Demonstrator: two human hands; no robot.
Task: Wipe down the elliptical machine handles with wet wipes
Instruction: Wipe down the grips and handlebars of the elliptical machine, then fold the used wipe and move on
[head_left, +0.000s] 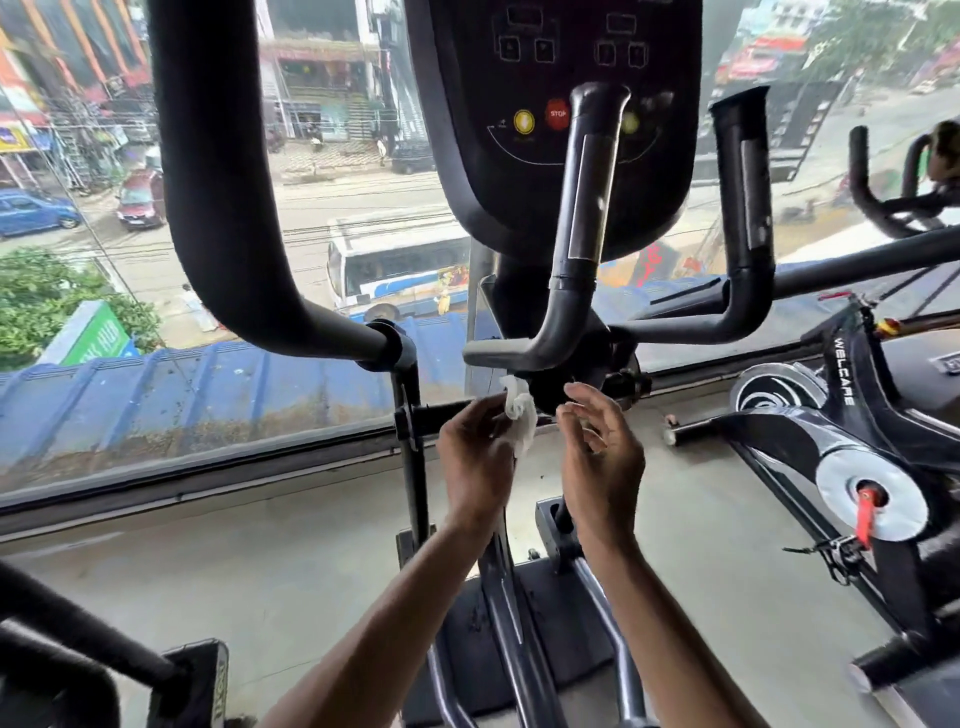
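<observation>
Pinching the crumpled wet wipe (521, 422) in your left hand (475, 460) (right hand (602, 454) relaxed, empty), you may drop it; that fingertip hold looks loose.

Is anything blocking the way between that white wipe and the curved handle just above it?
Nothing visible does. The left hand holds the wet wipe just under the curved handle, with nothing between them. The right hand hovers beside it, empty.
</observation>
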